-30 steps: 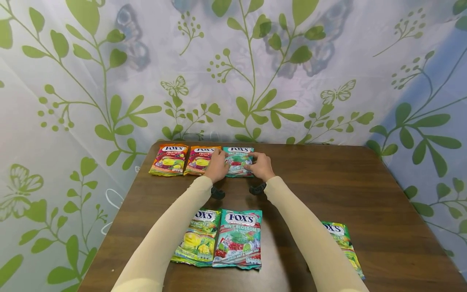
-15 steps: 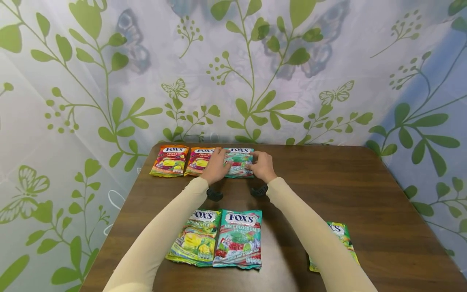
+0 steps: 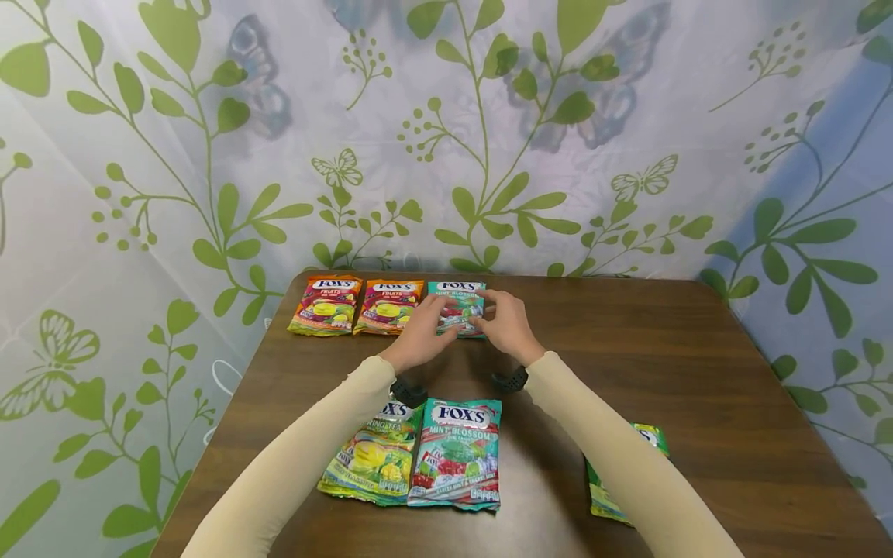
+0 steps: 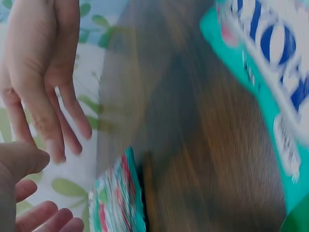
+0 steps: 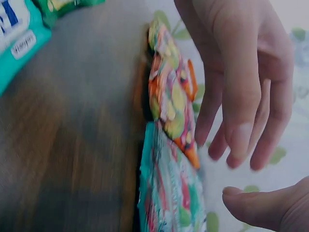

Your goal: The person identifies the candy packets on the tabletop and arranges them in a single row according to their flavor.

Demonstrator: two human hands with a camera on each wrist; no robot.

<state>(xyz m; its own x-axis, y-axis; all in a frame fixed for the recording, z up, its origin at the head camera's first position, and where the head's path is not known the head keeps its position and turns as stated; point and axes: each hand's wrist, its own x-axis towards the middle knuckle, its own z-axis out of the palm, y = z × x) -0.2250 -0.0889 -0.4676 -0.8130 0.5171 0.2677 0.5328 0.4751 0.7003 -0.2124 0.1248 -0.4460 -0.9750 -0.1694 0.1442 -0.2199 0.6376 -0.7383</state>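
At the back of the table, both hands are raised beside a teal Mint Blossom candy bag (image 3: pixel 460 308). My left hand (image 3: pixel 421 335) is at its left, fingers loosely bent and holding nothing. Opposite it, my right hand (image 3: pixel 512 325) hovers by the bag's right side with thumb and fingers spread. The left wrist view shows this teal bag (image 4: pixel 116 198) lying apart from the fingers. Two red-orange Fruits candy bags (image 3: pixel 325 304) lie to its left in the same row. In the right wrist view, the teal bag (image 5: pixel 174 193) adjoins an orange one (image 5: pixel 171 96).
Nearer the front lie a green Spring Tea bag (image 3: pixel 373 461), partly under the left sleeve, and a larger-looking teal Mint Blossom bag (image 3: pixel 456 457). Another green bag (image 3: pixel 603 496) is partly hidden by the right sleeve. A patterned curtain (image 3: pixel 446 139) hangs behind the wooden table (image 3: pixel 628 341).
Both hands have come off the back teal bag and drawn slightly toward the front. The second Fruits bag is now more fully visible. The bags stay in place.
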